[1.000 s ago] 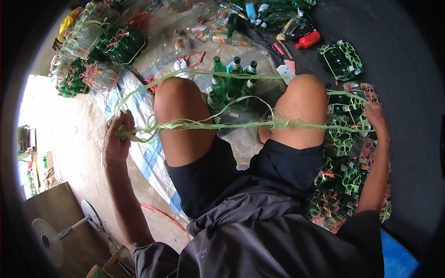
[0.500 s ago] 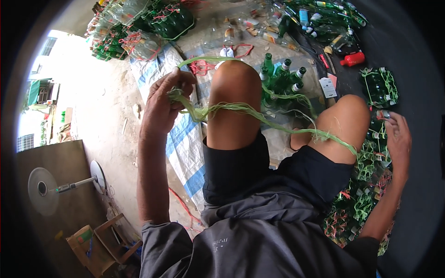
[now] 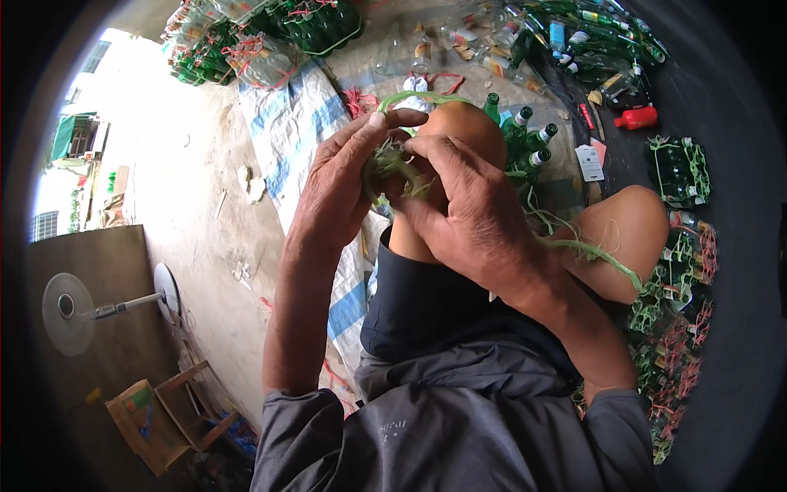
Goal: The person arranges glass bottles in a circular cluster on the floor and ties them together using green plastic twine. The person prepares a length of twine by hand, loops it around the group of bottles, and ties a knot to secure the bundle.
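Observation:
Above my left knee, my left hand [image 3: 332,184] is closed round a bunched length of green plastic twine [image 3: 392,174]. My right hand [image 3: 484,209] meets it there, its thumb and fingers pinching the same bunch; its fingertips are partly hidden. One strand loops over the knee, and another stretch of green twine [image 3: 602,252] lies across my right thigh. Just beyond my knees, several green glass bottles [image 3: 537,141] stand upright together, partly hidden by the left knee and right hand.
A blue-and-white striped sheet [image 3: 348,316] covers part of the floor. Tied bottle bundles [image 3: 676,168] line the right side, and others [image 3: 266,61] are stacked at far left. Loose bottles [image 3: 602,57] lie at far right near a red bottle [image 3: 635,118]. A fan [image 3: 70,310] is at left.
My right hand has come from the bottles at far right across to my left hand and now grips the twine. The left hand keeps its hold; the whole view has shifted slightly.

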